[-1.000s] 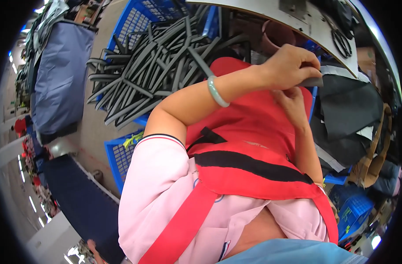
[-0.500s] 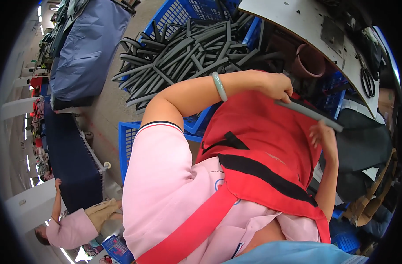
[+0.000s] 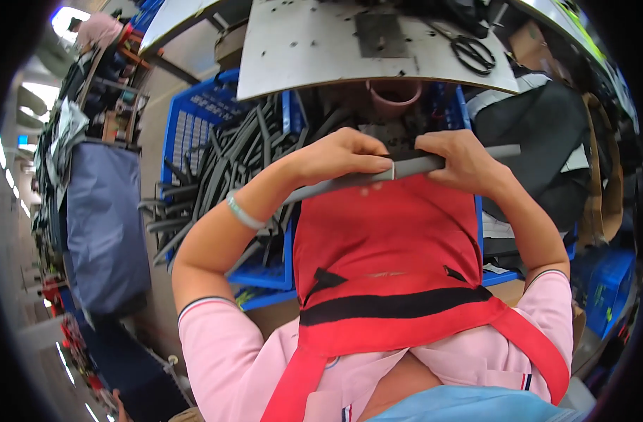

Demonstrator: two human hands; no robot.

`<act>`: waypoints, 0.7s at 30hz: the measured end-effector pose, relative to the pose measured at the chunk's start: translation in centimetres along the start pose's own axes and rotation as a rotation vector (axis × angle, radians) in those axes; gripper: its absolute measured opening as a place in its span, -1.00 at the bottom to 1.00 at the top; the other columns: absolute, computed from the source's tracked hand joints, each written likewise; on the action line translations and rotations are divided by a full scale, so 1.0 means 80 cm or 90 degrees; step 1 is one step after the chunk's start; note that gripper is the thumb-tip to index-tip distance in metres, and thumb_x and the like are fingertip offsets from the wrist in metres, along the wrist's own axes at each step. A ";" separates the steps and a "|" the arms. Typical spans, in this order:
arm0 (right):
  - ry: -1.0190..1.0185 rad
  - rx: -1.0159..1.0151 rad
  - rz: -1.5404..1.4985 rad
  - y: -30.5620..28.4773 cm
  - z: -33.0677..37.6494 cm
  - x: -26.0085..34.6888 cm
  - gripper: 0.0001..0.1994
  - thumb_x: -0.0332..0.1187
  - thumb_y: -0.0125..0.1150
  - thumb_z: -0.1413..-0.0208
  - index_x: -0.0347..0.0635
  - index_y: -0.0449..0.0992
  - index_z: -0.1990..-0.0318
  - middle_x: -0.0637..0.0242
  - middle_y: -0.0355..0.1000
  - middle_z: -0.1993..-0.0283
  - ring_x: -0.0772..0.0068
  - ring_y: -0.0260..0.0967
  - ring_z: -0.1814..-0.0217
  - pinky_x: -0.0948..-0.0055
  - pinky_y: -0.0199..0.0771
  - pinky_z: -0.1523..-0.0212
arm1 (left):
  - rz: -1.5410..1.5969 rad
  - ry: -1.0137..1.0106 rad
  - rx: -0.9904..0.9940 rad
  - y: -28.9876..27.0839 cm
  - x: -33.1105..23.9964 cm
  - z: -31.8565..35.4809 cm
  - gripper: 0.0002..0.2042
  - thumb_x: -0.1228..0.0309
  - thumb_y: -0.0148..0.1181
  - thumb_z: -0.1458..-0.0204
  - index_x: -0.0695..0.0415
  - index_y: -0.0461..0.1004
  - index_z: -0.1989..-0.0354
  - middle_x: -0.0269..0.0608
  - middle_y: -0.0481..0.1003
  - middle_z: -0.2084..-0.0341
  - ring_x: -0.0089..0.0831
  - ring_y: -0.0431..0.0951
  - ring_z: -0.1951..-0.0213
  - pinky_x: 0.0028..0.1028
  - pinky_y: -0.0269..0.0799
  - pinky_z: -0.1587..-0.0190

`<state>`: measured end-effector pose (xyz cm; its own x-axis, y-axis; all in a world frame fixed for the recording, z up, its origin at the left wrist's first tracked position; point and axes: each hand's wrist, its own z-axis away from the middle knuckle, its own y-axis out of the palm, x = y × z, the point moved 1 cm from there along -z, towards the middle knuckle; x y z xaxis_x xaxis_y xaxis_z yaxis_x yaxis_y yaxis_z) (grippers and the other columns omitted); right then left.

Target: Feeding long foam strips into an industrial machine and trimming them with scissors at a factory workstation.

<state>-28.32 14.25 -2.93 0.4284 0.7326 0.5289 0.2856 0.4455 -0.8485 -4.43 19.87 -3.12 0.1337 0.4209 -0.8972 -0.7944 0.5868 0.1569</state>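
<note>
A long grey padded strip (image 3: 416, 167) spans the space in front of my red apron (image 3: 388, 228), bending slightly along its length. My left hand (image 3: 346, 153) pinches it between thumb and fingers near its middle. Farther right, my right hand (image 3: 465, 162) is closed round it, and a stretch of grey sticks out beyond that hand. A pale edge crosses the grey beside my left thumb; whether this is one folded strip or two pieces, I cannot tell. Many similar grey and black strips (image 3: 226, 155) lie heaped in a blue crate (image 3: 170, 137) at the left.
A white worktable (image 3: 307, 56) stands ahead, with black-handled scissors (image 3: 474, 56) and a dark plate (image 3: 381, 35) on it. A reddish bin (image 3: 394, 102) sits under its edge. Black fabric (image 3: 532, 133) and cardboard (image 3: 602, 176) are at the right. A blue-grey cover (image 3: 107, 225) drapes something at the left.
My view and body have turned right, toward the table. The right hand, blurred and open near the strip's end before, now grips it. Both hands are closer together on the strip.
</note>
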 end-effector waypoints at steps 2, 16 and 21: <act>0.010 -0.001 0.048 -0.015 0.000 -0.008 -0.66 -0.39 0.29 0.21 -0.24 0.39 0.21 0.12 0.43 0.31 -0.01 0.42 0.21 0.17 0.40 0.23 | -0.024 0.000 -0.047 0.000 -0.016 -0.005 -0.77 0.31 0.15 -0.16 0.26 0.55 0.35 -0.33 0.50 0.58 -0.65 0.45 0.55 -0.62 0.39 0.43; 0.042 -0.320 0.299 -0.124 -0.109 -0.100 -0.54 -0.30 0.33 0.14 -0.15 0.51 -0.01 0.05 0.51 0.16 -0.01 0.44 0.08 0.22 0.43 0.05 | -0.473 0.316 -0.454 -0.100 -0.127 -0.101 -0.69 0.28 0.25 -0.07 0.30 0.58 0.16 -0.32 0.54 0.55 -0.66 0.40 0.60 -0.61 0.34 0.50; 0.114 -0.266 0.290 -0.129 -0.125 -0.116 -0.47 -0.24 0.32 0.14 -0.15 0.49 -0.07 0.04 0.51 0.12 0.01 0.43 0.02 0.24 0.42 -0.03 | -0.453 0.266 -0.456 -0.120 -0.129 -0.121 -0.70 0.27 0.25 -0.07 0.27 0.59 0.16 -0.29 0.57 0.53 -0.67 0.39 0.60 -0.62 0.33 0.50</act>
<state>-26.65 -2.28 1.11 0.7122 0.6874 0.1423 0.3348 -0.1545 -0.9295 -3.95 3.17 0.64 0.5948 -0.2025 -0.7779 -0.7934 0.0076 -0.6087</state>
